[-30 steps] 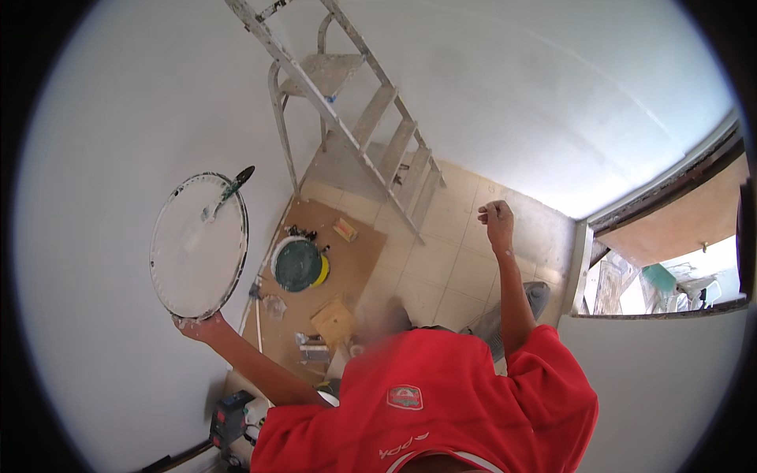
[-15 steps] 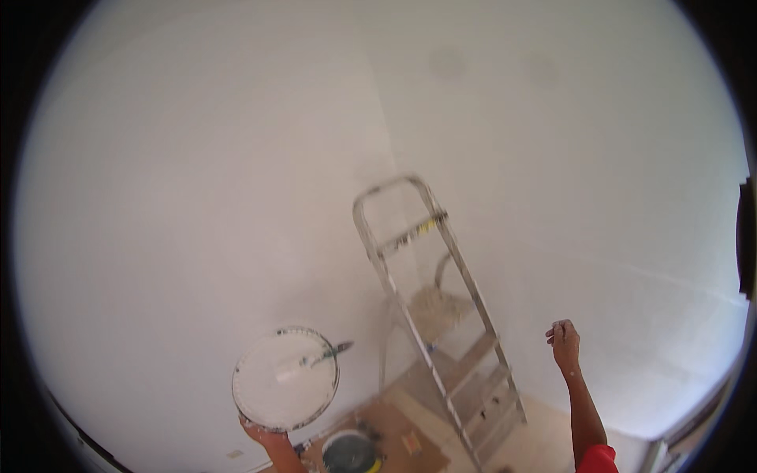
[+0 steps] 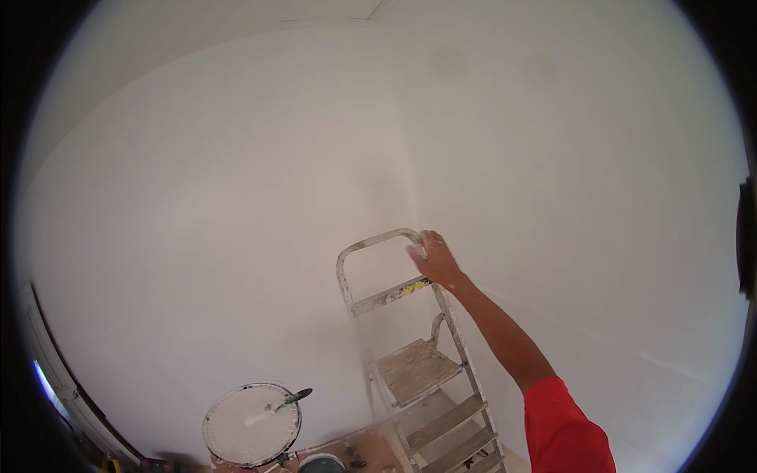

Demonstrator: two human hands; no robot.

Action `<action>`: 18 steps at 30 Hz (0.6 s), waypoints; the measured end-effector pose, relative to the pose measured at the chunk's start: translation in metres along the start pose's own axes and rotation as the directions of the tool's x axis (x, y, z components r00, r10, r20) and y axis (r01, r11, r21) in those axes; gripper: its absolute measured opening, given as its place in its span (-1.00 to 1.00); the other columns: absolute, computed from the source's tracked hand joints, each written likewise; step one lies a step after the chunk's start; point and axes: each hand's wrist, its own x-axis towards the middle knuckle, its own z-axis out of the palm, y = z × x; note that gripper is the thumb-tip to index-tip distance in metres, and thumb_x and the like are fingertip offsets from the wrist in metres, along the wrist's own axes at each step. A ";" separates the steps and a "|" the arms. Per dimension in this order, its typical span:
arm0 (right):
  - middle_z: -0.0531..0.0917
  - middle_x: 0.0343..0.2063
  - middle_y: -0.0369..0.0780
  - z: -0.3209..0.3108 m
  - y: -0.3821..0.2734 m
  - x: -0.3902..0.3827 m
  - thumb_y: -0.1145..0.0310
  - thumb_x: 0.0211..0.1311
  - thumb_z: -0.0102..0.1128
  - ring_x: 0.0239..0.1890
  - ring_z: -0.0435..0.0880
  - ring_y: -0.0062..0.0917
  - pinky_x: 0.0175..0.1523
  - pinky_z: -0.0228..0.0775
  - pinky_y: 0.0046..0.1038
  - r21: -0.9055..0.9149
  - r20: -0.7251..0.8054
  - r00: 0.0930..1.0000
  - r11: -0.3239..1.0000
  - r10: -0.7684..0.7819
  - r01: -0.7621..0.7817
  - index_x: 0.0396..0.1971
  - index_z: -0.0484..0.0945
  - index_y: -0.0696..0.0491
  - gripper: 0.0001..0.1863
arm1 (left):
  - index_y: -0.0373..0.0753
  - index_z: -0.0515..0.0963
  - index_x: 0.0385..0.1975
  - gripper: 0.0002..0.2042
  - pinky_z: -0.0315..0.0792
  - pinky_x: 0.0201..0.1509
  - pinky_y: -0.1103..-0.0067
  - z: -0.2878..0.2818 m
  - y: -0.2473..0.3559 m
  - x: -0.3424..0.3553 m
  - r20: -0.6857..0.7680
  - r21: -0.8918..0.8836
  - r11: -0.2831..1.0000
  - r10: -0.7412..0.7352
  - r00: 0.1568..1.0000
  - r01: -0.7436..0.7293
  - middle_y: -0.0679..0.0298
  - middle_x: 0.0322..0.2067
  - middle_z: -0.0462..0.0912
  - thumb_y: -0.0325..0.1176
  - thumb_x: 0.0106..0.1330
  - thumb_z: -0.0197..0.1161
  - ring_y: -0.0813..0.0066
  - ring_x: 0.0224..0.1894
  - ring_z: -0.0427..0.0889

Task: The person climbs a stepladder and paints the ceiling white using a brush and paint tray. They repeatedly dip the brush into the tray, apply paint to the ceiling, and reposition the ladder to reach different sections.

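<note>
In the head view, the right hand (image 3: 432, 258) is reaching up and gripping the top rail of the stepladder (image 3: 410, 347), its fingers closing together around the rail's right corner. The paint-spattered stepladder is standing open against the white wall (image 3: 236, 197), near the room's corner. At the lower edge, a round white tray (image 3: 252, 424) is showing, with a dark-handled tool (image 3: 277, 405) lying across its face. The left hand is sitting mostly below the frame under the tray, so its grip cannot be told. A red sleeve (image 3: 564, 430) is covering the right upper arm.
</note>
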 end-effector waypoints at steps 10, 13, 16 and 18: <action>0.65 -0.10 0.07 0.120 0.032 0.138 -0.21 0.43 -0.25 -0.01 0.64 -0.12 0.14 0.40 -0.10 -0.194 0.508 0.810 0.955 0.294 -0.225 0.16 0.42 0.18 -0.28 | -0.30 0.57 0.00 -0.57 0.60 -0.08 0.23 0.014 -0.035 0.034 0.211 0.833 0.331 0.551 0.807 -0.443 0.04 -0.01 0.66 -0.09 0.31 0.16 0.05 -0.04 0.66; 0.69 -0.12 0.05 0.137 0.035 0.148 -0.29 0.43 -0.39 0.00 0.67 -0.15 0.15 0.42 -0.10 -0.314 0.656 0.706 0.947 0.268 -0.068 0.01 0.58 0.12 -0.21 | -0.30 0.59 -0.02 -0.58 0.60 -0.11 0.22 0.020 -0.046 0.052 0.354 0.887 0.032 0.592 0.723 -0.460 0.04 -0.04 0.67 -0.09 0.30 0.19 0.04 -0.07 0.68; 0.72 -0.15 -0.02 0.145 0.047 0.136 -0.32 0.38 -0.34 0.00 0.66 -0.12 0.13 0.43 -0.11 -0.368 0.628 0.705 0.924 0.330 -0.104 -0.21 0.69 0.04 -0.24 | -0.30 0.61 -0.05 -0.59 0.61 -0.13 0.22 0.019 -0.038 0.073 0.504 0.854 -0.197 0.543 0.672 -0.481 0.04 -0.06 0.69 -0.09 0.28 0.22 0.03 -0.10 0.69; 0.73 -0.19 -0.05 0.147 0.056 0.128 -0.33 0.37 -0.34 -0.04 0.67 -0.11 0.09 0.45 -0.06 -0.347 0.632 0.724 0.936 0.276 -0.054 -0.21 0.69 0.02 -0.24 | -0.30 0.62 -0.06 -0.59 0.61 -0.15 0.22 0.015 -0.021 0.088 0.606 0.794 -0.322 0.493 0.625 -0.515 0.05 -0.07 0.70 -0.10 0.27 0.24 0.03 -0.12 0.70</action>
